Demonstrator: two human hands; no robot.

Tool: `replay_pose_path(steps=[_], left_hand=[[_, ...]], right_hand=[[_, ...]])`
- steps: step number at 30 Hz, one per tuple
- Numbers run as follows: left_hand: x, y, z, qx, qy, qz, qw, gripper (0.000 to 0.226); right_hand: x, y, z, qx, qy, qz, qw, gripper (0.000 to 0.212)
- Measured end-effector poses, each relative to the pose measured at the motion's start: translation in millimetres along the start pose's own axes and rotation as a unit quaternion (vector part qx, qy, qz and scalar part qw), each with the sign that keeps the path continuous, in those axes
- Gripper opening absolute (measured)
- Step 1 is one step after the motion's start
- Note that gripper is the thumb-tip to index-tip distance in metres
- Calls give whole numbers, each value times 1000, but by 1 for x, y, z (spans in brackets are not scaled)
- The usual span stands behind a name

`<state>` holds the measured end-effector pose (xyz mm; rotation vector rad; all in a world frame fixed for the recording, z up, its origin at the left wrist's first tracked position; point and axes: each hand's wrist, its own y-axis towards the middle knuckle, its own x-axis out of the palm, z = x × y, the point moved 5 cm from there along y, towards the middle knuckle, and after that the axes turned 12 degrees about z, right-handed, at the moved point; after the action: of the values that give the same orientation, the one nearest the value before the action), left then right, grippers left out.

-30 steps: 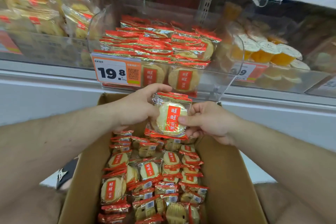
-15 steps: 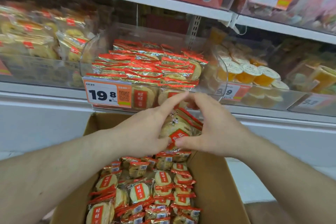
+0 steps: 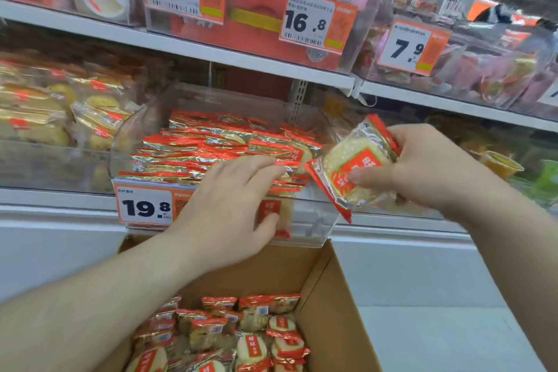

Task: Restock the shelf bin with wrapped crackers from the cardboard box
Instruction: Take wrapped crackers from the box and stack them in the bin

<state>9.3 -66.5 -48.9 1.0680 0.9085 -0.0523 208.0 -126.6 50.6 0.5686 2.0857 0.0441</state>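
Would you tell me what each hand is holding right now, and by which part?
The right hand grips wrapped crackers around their right side, thumb on the front label. The left hand holds nothing, fingers reaching over the shelf bin.

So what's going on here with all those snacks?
A person is filling a clear plastic shelf bin with round crackers in red-and-gold wrappers. The right hand holds a small stack of wrapped crackers just to the right of the bin, not yet inside. The left hand reaches over the bin's front edge, fingers straight, touching the packs already stacked there. Below, the brown cardboard box still has plenty more packs.
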Motion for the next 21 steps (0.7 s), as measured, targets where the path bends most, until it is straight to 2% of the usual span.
replay_pose_path(steps=[4,6,10,14,18,21], left_hand=[[23,13,-1,7,101,-73,992,56],[31,12,-2,6,127,-102,987,59],[38,10,-9,-6,129,-109,986,56],[40,7,-12,5,126,-73,989,49],[40,6,-12,26,131,-49,990,49],[41,4,-13,33,140,-43,989,48]], right_hand=[[7,40,-39,-22,-160,-18,987,36],[24,56,-54,-43,-238,-35,970,33],[57,77,-69,-53,-328,-78,940,30],[70,85,-69,-34,-303,-109,946,15],[83,92,-59,-43,-350,-106,930,36],[100,105,-41,-48,-346,-125,929,39]])
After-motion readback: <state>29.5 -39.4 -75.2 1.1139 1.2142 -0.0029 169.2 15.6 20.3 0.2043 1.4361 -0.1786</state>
